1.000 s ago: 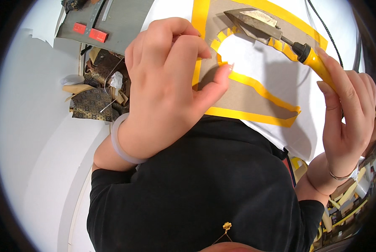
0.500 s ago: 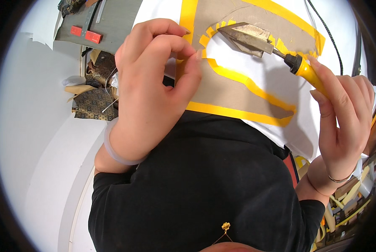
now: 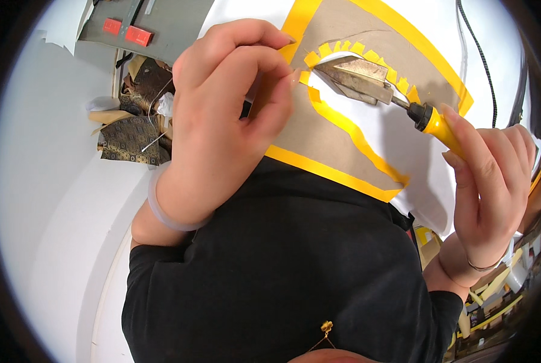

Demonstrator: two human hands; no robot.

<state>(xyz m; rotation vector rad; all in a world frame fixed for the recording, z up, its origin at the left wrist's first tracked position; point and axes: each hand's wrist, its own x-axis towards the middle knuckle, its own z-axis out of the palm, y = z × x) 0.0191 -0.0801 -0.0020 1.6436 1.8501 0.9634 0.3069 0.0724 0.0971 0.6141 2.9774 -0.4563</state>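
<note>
A taupe panel [image 3: 343, 136] with yellow edging lies over a white surface, with a curved opening cut into it. Yellow snipped tabs [image 3: 397, 75] are folded outward along the opening's far rim, and a yellow strip [image 3: 355, 130] follows its near side. My left hand [image 3: 228, 115] is closed in a pinch at the opening's left end, thumb and forefinger on a small yellow tab [image 3: 305, 78]. My right hand [image 3: 494, 187] grips the yellow handle of a small iron [image 3: 361, 78]. The iron's pointed metal tip is beside that tab; whether it touches is unclear.
A grey board [image 3: 177, 18] at the far left bears red blocks [image 3: 138, 35] and a metal ruler. Patterned fabric scraps [image 3: 131, 140] lie below it, beside a white wall. A black cord [image 3: 487, 66] runs at the right. Mixed scraps [image 3: 500, 290] fill the lower right.
The panel has turned slightly clockwise, its near right corner coming closer to me. Both hands keep their grips, and the iron's tip has shifted down a little beside the left fingers.
</note>
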